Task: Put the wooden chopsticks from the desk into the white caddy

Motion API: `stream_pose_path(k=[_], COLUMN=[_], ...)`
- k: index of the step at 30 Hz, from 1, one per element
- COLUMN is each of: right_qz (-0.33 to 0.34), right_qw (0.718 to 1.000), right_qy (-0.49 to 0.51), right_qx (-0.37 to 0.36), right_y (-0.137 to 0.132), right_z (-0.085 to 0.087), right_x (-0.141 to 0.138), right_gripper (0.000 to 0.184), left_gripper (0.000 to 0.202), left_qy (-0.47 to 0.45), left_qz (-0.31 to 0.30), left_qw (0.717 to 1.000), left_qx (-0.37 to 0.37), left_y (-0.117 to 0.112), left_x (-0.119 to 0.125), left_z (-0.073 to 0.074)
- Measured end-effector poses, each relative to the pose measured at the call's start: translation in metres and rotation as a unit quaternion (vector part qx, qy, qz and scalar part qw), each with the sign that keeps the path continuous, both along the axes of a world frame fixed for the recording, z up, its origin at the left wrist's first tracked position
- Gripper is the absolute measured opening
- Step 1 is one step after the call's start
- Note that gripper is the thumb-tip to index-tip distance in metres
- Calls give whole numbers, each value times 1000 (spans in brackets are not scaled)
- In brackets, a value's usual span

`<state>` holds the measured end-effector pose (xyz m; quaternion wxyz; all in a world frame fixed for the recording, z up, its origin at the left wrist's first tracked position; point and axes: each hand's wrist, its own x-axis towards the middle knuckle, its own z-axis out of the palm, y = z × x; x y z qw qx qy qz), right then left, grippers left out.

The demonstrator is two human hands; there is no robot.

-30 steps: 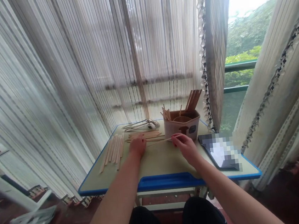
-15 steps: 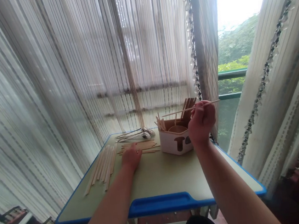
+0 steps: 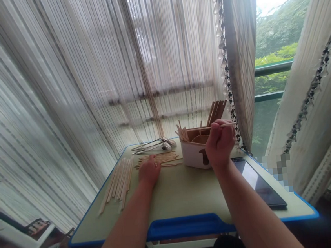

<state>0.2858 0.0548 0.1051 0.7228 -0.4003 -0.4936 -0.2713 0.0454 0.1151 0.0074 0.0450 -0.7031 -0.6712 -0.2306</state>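
Note:
My right hand (image 3: 221, 143) is closed around a pale wooden chopstick (image 3: 197, 128), held nearly level over a white utensil box (image 3: 193, 156). The box has a brown inside and a dark shape on its front. Short pale sticks (image 3: 182, 133) stand in its left part and longer brown chopsticks (image 3: 216, 112) lean at its back right. My left hand (image 3: 149, 172) lies flat with thumb and index finger apart, on or just beside a row of thin chopsticks (image 3: 167, 158). Left of it, paler chopsticks (image 3: 120, 182) are spread side by side. The hand hides part of the row.
Several metal spoons (image 3: 165, 144) lie behind the row of chopsticks. A dark flat tablet (image 3: 259, 185) rests beyond my right forearm. The table (image 3: 187, 194) has a blue rim and a blue front tray (image 3: 188, 225). Curtains (image 3: 88, 69) hang close behind it.
My right hand has lowered slightly, bringing the chopstick closer to level over the box. The view has shifted, and the tablet now shows. My left hand stays by the row of chopsticks.

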Motion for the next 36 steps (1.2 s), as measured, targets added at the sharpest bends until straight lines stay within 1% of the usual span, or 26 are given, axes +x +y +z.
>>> stream_pose_path(k=[3,10,15,18,21,23,26,29,34,36], right_qz=[12,5,11,23,41,45,36,10,-27,-43], right_qw=[1000,994,990,985,979,977,973,969,961,954], right_qy=[-13,-61,-61,-82,-113,-112,-105,-100,-107,-117], right_qx=[-11,-95,-127,-150,-165,-177,-203,-224,-253,-274], right_y=[4,18,25,25,24,25,26,27,21,19], right_z=[-10,-14,-20,-21,-22,-22,-23,-24,-23,-23], right_x=[0,-2,1,-1,-5,-8,-12,-15,-19,-21], right_gripper=[13,20,27,30,29,26,24,24,32,33], left_gripper=[36,32,32,31,31,31,30,28,25,27], left_qy=[6,3,-8,-10,-12,-16,-21,-26,-23,-21], left_qz=[2,13,18,17,14,11,7,6,-8,-12], left_qw=[1000,1000,1000,1000,1000,1000,1000,1000,998,998], left_qx=[0,8,8,9,5,2,2,14,62,66], left_y=[0,-1,-2,-3,-4,-5,-5,-4,-4,-5], left_x=[-1,-3,-6,-5,-4,-3,-2,-4,-6,-6], left_z=[-1,-1,-2,-2,0,1,2,1,0,0])
